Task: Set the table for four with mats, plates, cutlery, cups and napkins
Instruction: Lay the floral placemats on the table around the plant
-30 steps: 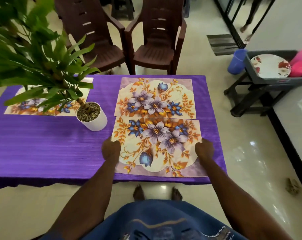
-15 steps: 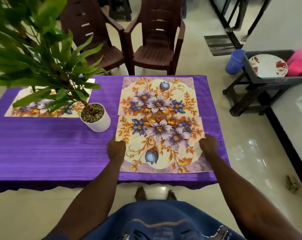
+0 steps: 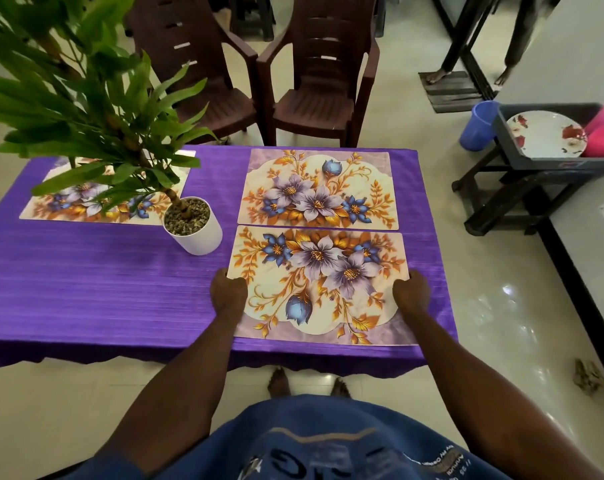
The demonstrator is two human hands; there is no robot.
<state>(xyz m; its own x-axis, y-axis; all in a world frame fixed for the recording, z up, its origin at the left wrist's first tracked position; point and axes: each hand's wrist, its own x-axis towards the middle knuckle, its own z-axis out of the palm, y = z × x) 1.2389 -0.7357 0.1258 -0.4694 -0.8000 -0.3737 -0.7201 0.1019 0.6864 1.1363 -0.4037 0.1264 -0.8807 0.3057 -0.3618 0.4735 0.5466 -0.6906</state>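
Three floral place mats lie on the purple tablecloth (image 3: 86,289). The near right mat (image 3: 319,289) lies flat, its far edge close against the far right mat (image 3: 318,188). My left hand (image 3: 228,293) grips the near mat's left edge and my right hand (image 3: 410,293) grips its right edge, fingers curled at the edges. A third mat (image 3: 96,206) lies at the far left, partly hidden by leaves. A white plate with red flowers (image 3: 544,135) sits in a dark bin (image 3: 550,164) on a low stand at the right, beside pink cups (image 3: 603,135).
A potted plant in a white pot (image 3: 195,233) stands mid-table, its leaves spreading over the left side. Two brown plastic chairs (image 3: 314,81) stand behind the table. A blue bucket (image 3: 477,124) sits beside the bin. Another person's feet show at the far right.
Both hands have slid the near right mat away from the table's front edge, up against the far right mat. The view has shifted slightly closer.
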